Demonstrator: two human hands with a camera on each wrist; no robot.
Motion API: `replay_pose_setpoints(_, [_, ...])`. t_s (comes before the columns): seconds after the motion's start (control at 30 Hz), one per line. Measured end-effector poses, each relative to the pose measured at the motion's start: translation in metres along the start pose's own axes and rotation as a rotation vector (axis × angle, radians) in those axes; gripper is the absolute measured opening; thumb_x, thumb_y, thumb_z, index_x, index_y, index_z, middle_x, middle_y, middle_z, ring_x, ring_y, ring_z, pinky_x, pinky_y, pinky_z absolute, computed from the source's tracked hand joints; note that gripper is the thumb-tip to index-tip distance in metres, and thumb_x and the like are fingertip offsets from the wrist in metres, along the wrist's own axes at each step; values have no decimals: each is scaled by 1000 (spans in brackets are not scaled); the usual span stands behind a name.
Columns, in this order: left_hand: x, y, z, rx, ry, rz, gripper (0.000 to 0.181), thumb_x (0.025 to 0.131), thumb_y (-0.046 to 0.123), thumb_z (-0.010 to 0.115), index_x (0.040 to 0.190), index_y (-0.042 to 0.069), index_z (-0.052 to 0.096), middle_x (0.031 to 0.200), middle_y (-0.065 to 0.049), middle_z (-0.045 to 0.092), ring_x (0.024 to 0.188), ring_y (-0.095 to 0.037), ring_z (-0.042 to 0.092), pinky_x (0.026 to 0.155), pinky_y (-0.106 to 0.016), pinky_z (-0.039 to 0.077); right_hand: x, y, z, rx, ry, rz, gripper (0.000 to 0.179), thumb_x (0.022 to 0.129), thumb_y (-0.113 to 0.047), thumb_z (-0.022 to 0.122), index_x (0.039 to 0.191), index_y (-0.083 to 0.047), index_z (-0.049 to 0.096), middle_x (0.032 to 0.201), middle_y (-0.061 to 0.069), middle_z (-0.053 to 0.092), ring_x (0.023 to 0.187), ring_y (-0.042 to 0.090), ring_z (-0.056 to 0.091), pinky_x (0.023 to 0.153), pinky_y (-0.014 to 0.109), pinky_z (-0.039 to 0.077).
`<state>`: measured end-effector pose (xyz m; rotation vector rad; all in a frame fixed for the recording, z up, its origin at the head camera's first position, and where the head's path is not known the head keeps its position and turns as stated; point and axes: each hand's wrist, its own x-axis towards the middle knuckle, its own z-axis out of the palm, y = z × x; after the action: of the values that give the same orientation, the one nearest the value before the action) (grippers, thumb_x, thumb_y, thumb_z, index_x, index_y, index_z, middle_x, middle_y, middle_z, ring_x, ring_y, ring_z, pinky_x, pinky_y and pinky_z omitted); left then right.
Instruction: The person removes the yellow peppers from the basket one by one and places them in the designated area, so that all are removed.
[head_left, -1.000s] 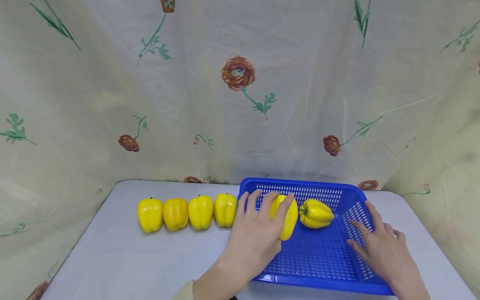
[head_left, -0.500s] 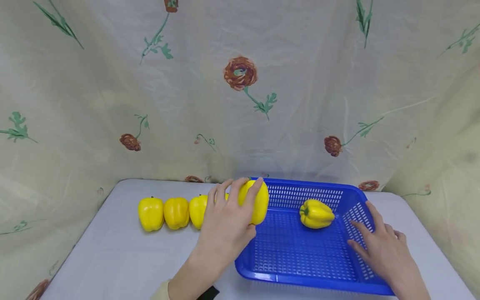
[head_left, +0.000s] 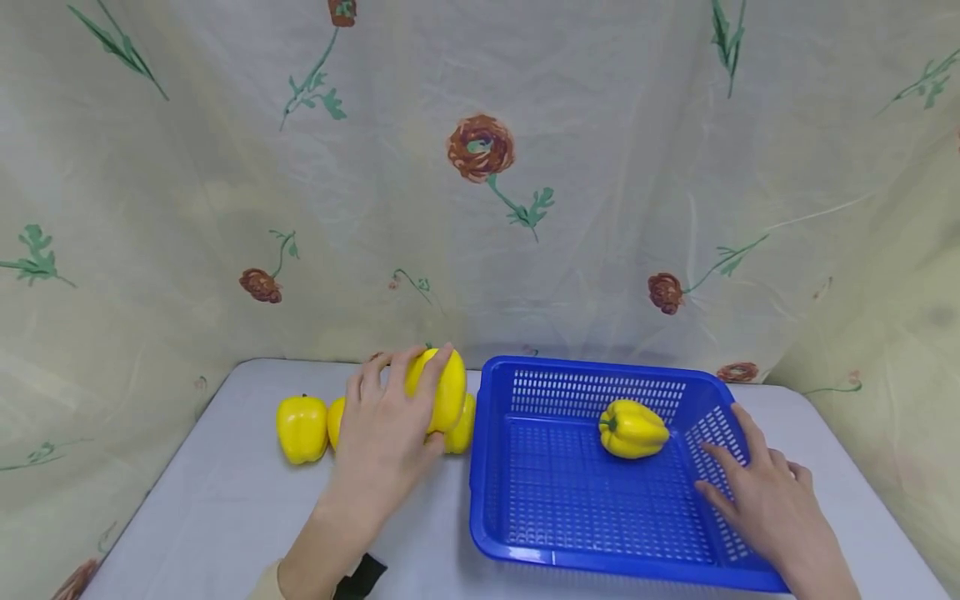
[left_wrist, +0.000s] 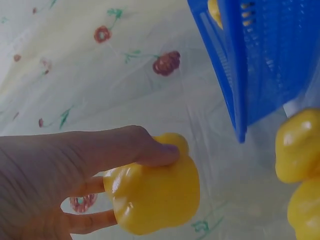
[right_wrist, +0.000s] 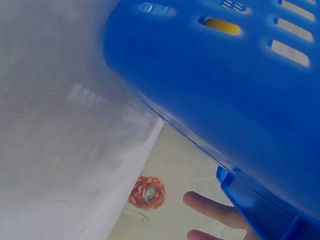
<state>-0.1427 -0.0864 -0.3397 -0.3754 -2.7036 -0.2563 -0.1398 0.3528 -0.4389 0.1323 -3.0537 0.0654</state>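
Head view first, nearest stuff up: the left arm comes in at the bottom edge with a cream sleeve [head_left: 266, 583] and a black strip [head_left: 362, 577] by the wrist. The person's left hand [head_left: 386, 442] is clamped on a yellow bell pepper [head_left: 448, 392], and the left wrist cam backs that up, thumb [left_wrist: 160, 154] pressed across one side, a couple of fingers reaching round from behind. That pepper looks held clear of the table [head_left: 210, 517], over a row of yellow peppers [head_left: 302, 429] and left of a blue plastic basket [head_left: 525, 553].

Right hand [head_left: 780, 500] sits on the basket's right rim, fingers spread well apart, thumb and index on the inner side. Right wrist cam catches two fairly straight fingertips [right_wrist: 194, 199] outside the basket wall, with a gap between them. How hard they press, can't tell.

Inside the basket, toward the back, a second pepper [head_left: 633, 429] is lying on its side, stem pointing left. As for the row, the leftmost one shows in full and the rest are partly or fully hidden by the left hand and its pepper.

Farthest off, a light cloth [head_left: 585, 100] hangs behind the table, printed with reddish-brown flowers [head_left: 482, 148].
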Motion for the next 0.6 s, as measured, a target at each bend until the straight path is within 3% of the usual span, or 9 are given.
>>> replay_pose_setpoints(0.27, [-9, -42, -4, 21, 0, -67, 92, 77, 13, 95, 157, 19, 50, 157, -19, 54, 140, -54, 51, 117, -69, 41, 0, -1, 1, -5, 5, -7, 56, 97, -37, 78, 141, -5, 67, 169, 37, 16, 120, 68, 55, 92, 86, 44])
replay_pose_setpoints(0.6, [-22, -90, -13, 38, -43, -171, 90, 80, 11, 91, 158, 14, 48, 158, -26, 50, 137, -61, 48, 114, -77, 37, 0, 0, 1, -6, 14, -9, 55, 96, -37, 79, 141, -6, 67, 169, 37, 17, 119, 68, 56, 92, 86, 44])
